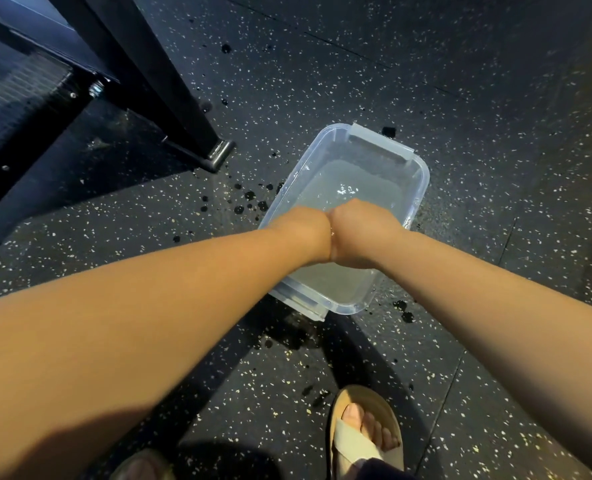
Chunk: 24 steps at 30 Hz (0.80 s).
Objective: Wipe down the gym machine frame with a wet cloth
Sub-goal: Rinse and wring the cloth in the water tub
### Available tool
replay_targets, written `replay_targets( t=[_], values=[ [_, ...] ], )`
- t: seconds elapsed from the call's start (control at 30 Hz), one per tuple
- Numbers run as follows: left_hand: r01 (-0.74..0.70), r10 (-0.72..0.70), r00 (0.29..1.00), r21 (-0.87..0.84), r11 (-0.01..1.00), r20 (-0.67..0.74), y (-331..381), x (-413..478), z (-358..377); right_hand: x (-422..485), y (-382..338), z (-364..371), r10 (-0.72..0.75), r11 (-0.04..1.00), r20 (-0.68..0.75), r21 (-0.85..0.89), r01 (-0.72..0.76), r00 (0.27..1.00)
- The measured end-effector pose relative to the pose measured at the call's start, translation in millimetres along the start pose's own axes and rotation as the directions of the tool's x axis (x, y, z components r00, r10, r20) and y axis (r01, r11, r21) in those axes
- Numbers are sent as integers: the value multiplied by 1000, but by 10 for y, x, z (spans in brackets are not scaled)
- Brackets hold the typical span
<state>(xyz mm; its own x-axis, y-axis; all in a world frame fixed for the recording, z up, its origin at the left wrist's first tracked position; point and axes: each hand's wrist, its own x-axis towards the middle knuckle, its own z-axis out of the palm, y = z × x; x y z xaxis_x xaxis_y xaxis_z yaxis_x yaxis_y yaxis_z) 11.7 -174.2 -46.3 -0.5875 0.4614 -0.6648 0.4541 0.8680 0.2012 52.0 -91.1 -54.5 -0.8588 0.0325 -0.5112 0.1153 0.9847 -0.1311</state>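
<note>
My left hand [306, 233] and my right hand [358, 233] are pressed together side by side above a clear plastic tub [422, 174] of cloudy water. I see only the backs of both hands. The fingers bend downward out of sight, so whatever they hold is hidden, and no cloth shows. The water ripples just beyond the hands. The black gym machine frame [156, 74] slants down at the upper left and ends in a foot [218, 154] on the floor, left of the tub.
The floor is black speckled rubber [461, 81] with dark water drops [249, 199] around the tub. A dark textured platform [17, 98] fills the far left. My sandalled foot [364, 434] stands at the bottom edge, below the tub.
</note>
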Motion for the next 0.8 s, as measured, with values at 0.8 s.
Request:
replay_targets(
  t=[0.8],
  values=[
    [-212,215,967,30,977,-134,-368,-41,-341,-119,167,-164,-27,-227,329,917,-326,944]
  ],
)
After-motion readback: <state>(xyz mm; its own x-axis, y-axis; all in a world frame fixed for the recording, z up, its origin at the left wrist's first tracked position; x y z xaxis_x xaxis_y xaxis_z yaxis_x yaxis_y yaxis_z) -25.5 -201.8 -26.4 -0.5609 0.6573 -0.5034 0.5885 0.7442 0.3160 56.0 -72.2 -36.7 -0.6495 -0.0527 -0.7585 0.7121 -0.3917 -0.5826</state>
